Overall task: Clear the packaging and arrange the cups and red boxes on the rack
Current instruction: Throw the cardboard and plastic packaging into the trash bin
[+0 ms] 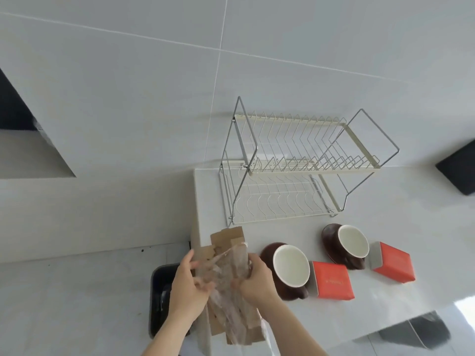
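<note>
Both my hands grip a bundle of packaging (226, 283), flattened brown cardboard wrapped in clear plastic film, held over the counter's left end. My left hand (187, 286) clasps its left side and my right hand (254, 281) its right side. Two brown cups with white insides lie tipped on the counter: one (290, 271) just right of my right hand, the other (347, 242) farther right. A red box (332, 281) lies between them and a second red box (394, 262) at the far right. The two-tier wire rack (303, 170) stands empty behind them.
A white counter (385, 304) carries everything; its left edge runs just behind the packaging. Below and left of it sits a black bin (160, 299) on the pale floor. A tiled wall rises behind the rack. A dark object (460, 170) pokes in at the right edge.
</note>
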A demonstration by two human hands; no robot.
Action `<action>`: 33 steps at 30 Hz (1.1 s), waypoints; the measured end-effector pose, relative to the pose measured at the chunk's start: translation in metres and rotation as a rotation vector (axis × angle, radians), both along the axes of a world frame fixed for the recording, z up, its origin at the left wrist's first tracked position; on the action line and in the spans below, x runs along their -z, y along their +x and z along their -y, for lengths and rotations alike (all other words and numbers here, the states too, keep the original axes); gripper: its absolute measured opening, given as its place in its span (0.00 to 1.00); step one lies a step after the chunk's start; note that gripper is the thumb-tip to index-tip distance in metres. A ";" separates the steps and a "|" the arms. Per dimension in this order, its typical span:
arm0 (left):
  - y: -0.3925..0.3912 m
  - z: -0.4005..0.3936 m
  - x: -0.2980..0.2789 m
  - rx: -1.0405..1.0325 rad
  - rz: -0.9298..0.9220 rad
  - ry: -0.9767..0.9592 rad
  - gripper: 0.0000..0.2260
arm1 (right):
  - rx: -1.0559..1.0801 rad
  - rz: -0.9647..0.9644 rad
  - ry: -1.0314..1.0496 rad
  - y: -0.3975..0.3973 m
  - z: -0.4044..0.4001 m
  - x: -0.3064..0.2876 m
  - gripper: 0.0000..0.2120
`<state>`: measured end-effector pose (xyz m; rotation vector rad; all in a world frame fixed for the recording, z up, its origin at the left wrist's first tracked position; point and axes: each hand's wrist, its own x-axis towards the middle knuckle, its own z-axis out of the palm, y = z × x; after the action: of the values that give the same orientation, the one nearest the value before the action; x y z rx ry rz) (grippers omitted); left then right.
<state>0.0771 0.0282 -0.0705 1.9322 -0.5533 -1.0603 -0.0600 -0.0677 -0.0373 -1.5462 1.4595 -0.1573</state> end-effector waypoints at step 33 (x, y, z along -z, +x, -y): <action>0.090 -0.103 0.048 -0.450 -0.171 0.218 0.08 | -0.158 -0.209 0.184 0.129 -0.086 0.066 0.18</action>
<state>0.1666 0.1317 -0.1184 1.9986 0.0980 -1.0054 0.0686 0.0185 -0.1030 -1.5535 1.4600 0.2321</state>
